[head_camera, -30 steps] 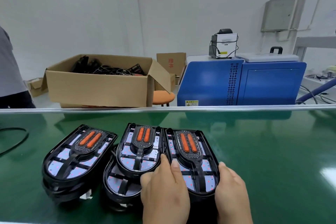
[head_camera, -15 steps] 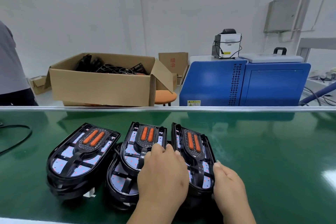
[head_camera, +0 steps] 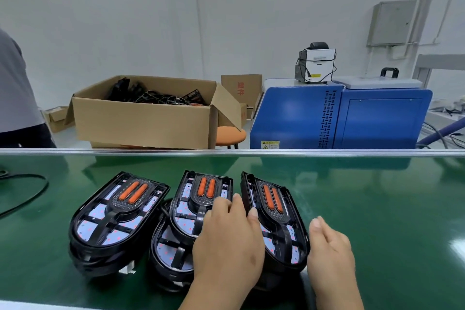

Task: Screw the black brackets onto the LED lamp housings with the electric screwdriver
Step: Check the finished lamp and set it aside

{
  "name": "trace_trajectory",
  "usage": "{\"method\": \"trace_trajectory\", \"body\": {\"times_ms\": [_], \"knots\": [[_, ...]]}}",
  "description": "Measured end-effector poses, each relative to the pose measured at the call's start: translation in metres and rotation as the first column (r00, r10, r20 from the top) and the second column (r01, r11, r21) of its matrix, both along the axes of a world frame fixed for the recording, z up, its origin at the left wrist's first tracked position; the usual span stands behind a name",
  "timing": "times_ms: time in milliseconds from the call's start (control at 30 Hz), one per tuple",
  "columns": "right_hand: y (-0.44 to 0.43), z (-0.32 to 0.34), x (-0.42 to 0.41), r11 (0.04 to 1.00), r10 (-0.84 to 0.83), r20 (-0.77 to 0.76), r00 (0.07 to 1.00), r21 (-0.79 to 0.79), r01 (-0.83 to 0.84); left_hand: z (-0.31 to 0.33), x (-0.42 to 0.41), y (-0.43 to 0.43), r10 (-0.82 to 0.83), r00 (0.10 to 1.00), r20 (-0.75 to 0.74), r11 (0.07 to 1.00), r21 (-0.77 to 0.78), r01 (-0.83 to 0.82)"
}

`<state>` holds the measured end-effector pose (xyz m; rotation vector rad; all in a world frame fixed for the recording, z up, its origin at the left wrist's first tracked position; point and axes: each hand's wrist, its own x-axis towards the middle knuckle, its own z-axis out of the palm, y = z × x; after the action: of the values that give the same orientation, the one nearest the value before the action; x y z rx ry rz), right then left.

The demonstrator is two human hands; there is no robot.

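Head view: low in the frame, our left hand (head_camera: 227, 246) lies flat, fingers straight, on the middle LED lamp housing (head_camera: 191, 209). Our right hand (head_camera: 329, 254), fingers relaxed, touches the right housing (head_camera: 276, 211) at its rim. The left housing stack (head_camera: 118, 214) sits lower left on the green surface (head_camera: 377, 209). Beyond, we see a cardboard box (head_camera: 146, 121) and a blue machine (head_camera: 339, 118).

The green conveyor belt (head_camera: 377, 209) carries black LED lamp housings (head_camera: 113, 216), some stacked; a black cable (head_camera: 27, 199) lies left of them.
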<state>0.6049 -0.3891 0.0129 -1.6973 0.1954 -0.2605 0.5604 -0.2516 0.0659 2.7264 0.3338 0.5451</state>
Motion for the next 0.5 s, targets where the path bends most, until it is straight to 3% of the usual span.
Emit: {"method": "trace_trajectory", "body": {"times_ms": [100, 267, 500], "knots": [[0.011, 0.019, -0.012, 0.999, -0.021, 0.153, 0.988, -0.022, 0.025, 0.008, -0.005, 0.012, 0.017, 0.999, 0.04, 0.999, -0.035, -0.016], [0.069, 0.057, -0.029, 0.979, 0.201, 0.368, 0.908, -0.066, -0.19, 0.032, -0.017, 0.042, 0.108, 0.989, 0.104, 0.991, -0.087, -0.099], [0.184, 0.082, -0.057, 0.832, 0.553, 0.369, 0.747, -0.21, -0.513, 0.061, -0.067, 0.135, 0.335, 0.93, 0.152, 0.93, -0.209, -0.301]]}}
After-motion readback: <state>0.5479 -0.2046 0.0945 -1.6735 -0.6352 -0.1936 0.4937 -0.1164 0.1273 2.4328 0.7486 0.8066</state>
